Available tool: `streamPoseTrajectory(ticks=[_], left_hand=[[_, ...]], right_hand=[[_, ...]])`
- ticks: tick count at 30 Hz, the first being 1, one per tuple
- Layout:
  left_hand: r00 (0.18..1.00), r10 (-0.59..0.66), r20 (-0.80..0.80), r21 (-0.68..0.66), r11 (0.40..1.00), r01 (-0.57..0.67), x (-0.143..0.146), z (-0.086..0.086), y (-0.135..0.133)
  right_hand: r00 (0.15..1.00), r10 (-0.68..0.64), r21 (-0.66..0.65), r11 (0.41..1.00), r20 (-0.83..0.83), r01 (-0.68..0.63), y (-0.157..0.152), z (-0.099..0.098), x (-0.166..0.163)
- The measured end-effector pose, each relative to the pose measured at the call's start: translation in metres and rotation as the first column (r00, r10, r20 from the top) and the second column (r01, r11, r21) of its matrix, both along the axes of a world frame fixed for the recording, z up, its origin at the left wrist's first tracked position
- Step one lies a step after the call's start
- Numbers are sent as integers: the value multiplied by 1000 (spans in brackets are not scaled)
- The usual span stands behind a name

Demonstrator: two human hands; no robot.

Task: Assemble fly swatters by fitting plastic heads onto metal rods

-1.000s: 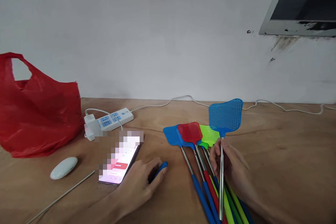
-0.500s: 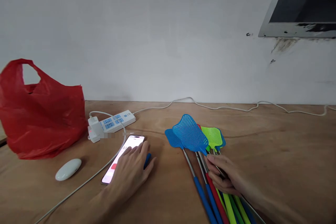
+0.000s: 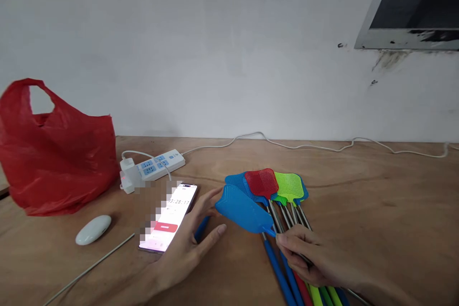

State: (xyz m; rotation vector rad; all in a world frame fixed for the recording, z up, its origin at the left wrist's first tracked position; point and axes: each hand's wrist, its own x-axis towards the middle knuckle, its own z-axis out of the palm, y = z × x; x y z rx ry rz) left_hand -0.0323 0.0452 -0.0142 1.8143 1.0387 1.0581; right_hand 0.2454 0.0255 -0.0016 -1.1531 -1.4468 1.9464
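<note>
My right hand (image 3: 315, 260) is closed on the metal shaft of a blue fly swatter (image 3: 244, 213), whose head tilts left and low over the wooden table (image 3: 376, 201). Under it lies a bundle of several fly swatters (image 3: 276, 186) with blue, red and green heads and coloured handles. My left hand (image 3: 190, 246) rests on the table with its fingers spread, fingertips close to the blue swatter's head. A blue handle piece (image 3: 201, 228) shows under its fingers. A lit phone (image 3: 170, 217) lies just left of that hand.
A red plastic bag (image 3: 53, 153) stands at the left. A white power strip (image 3: 152, 167) with cables lies near the wall, and a white oval object (image 3: 93, 229) sits front left. A thin cable (image 3: 89, 267) crosses the table. A dark framed panel (image 3: 412, 9) hangs upper right.
The blue swatter came down from upright, swung left and now tilts low toward my left hand. My left hand moved off the phone and spread its fingers.
</note>
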Motion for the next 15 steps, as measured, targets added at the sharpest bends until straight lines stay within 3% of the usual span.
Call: streamPoseTrajectory(ticks=[5,8,11,15], left_hand=[[988,15,153,-129,992,5,0,1,8],[979,119,168,-98,990,-103,-5,5,16],[979,204,10,-11,979,-204,-11,7,23],[936,266,-229,172,958,-230,-16,4,29]], right_hand=[[995,18,66,997,102,-25,-1,2,1],[995,-26,63,998,95,20,1,-2,2],[990,-133,48,990,56,130,4,-3,0],[980,-201,43,979,7,200,6,2,-4]])
